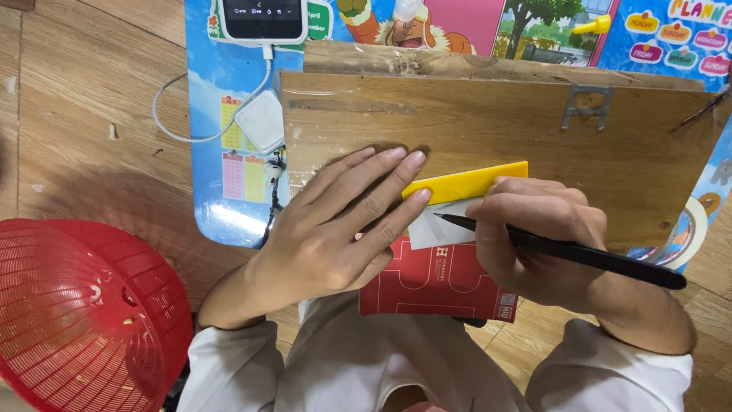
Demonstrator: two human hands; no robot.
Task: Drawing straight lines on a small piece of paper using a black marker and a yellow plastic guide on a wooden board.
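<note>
My left hand [343,221] lies flat with fingers spread, pressing the left end of a yellow ruler [467,183] onto a wooden board [473,122]. My right hand [534,236] grips a black pen [579,252], its tip touching a small white paper [438,229] just below the ruler. A red card [438,286] lies under the paper at the board's near edge.
A red plastic mesh basket [84,313] sits at lower left. A colourful poster mat [229,152] lies under the board, with a white device [263,19], its cable and a white charger [261,122]. A tape roll [690,233] sits at right. Floor is wood.
</note>
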